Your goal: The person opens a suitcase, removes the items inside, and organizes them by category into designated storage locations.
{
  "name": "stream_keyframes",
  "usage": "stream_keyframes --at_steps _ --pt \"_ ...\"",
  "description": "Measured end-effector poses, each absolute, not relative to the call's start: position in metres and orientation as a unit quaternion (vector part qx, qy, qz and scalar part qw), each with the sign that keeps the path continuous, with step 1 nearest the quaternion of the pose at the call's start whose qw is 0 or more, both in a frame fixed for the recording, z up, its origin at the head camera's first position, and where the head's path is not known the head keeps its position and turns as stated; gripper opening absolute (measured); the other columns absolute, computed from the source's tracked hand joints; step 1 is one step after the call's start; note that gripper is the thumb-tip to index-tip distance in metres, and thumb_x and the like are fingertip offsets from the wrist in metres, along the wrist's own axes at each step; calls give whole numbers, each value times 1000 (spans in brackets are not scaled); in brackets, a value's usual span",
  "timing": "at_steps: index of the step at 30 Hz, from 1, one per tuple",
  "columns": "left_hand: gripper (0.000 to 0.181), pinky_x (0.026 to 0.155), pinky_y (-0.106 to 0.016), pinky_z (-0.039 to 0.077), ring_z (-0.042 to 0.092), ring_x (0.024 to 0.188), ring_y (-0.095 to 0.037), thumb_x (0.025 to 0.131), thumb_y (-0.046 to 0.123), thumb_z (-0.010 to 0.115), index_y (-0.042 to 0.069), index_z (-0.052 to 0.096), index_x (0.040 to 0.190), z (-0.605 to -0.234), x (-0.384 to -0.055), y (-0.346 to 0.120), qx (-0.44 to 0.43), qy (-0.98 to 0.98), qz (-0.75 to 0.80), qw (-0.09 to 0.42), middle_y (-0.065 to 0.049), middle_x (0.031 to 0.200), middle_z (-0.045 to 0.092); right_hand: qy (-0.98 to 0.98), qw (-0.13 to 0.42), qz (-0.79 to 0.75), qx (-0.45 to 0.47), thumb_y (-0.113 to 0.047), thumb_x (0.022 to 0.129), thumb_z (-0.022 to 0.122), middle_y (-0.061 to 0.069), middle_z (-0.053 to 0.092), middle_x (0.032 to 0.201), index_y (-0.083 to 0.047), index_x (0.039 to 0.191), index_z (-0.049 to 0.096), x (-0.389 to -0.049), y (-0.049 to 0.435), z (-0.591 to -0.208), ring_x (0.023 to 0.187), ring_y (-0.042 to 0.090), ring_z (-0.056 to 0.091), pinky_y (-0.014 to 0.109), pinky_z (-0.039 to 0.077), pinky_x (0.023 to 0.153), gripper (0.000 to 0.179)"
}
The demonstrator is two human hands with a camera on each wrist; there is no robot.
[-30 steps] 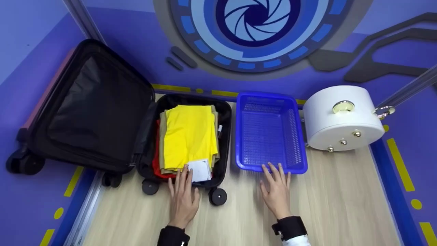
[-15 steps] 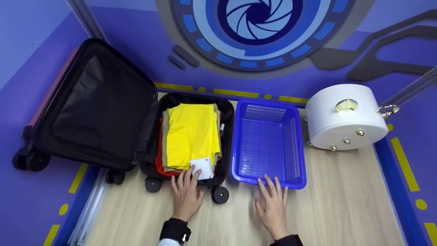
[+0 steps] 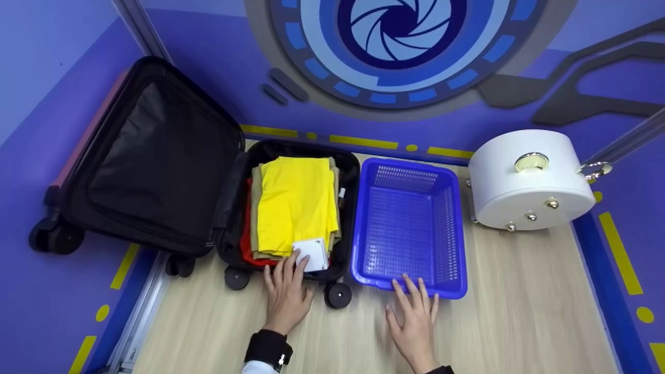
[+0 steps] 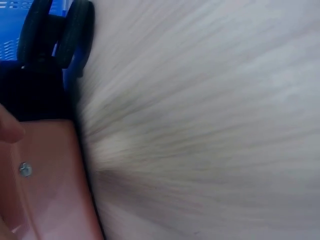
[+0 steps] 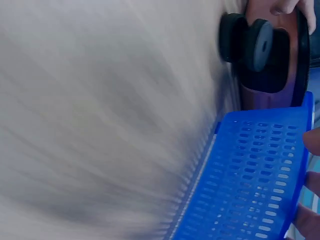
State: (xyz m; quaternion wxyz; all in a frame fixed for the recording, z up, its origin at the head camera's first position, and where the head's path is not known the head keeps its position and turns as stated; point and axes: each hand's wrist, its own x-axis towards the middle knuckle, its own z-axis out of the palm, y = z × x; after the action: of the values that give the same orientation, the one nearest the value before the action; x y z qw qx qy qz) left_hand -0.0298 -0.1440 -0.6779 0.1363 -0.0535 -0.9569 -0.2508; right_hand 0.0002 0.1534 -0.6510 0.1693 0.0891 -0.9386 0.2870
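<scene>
An opened suitcase (image 3: pixel 355 208) holds a stack of folded clothes, with a yellow garment (image 3: pixel 296 202) on top. A white square pad or card stack (image 3: pixel 313 253) lies at the garment's near corner. My left hand (image 3: pixel 287 298) reaches over the suitcase's near edge, fingers extended, fingertips at or on the white pad's left side. A blue plastic basket (image 3: pixel 461 249) stands right of the suitcase with nothing in it. My right hand (image 3: pixel 414 327) has its fairly straight fingers on the basket's near rim. In the right wrist view its fingertips (image 5: pixel 312 142) meet that rim.
The suitcase lid (image 3: pixel 161 156) leans back at the left. Black wheels (image 3: pixel 338 295) stick out at the suitcase's near side. A small bottle or tube (image 3: pixel 341 195) stands inside, beside the clothes. A white rounded case (image 3: pixel 527 176) with metal feet lies at the right, against the purple wall.
The blue basket has slid toward me along with my right hand. My left hand's fingers have come slightly over the white pad's edge. The view has shifted slightly.
</scene>
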Motion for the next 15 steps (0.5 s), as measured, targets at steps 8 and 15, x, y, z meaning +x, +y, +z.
stream_keyframes --at_steps 8,15 --pt "76 109 -66 23 38 139 -43 82 19 76 9 50 153 -638 -51 -160 -39 -927 -332 168 -16 159 40 -898 228 352 134 -9 87 77 20 56 148 -5 141 63 -44 138 -618 140 51 42 72 20 116 56" --pt "72 107 -62 32 35 139 -44 91 22 74 6 46 155 -592 -104 -198 38 -921 -372 105 -22 162 34 -874 225 386 193 -8 88 77 18 61 140 -3 140 63 -111 111 -589 129 41 57 55 43 109 53"
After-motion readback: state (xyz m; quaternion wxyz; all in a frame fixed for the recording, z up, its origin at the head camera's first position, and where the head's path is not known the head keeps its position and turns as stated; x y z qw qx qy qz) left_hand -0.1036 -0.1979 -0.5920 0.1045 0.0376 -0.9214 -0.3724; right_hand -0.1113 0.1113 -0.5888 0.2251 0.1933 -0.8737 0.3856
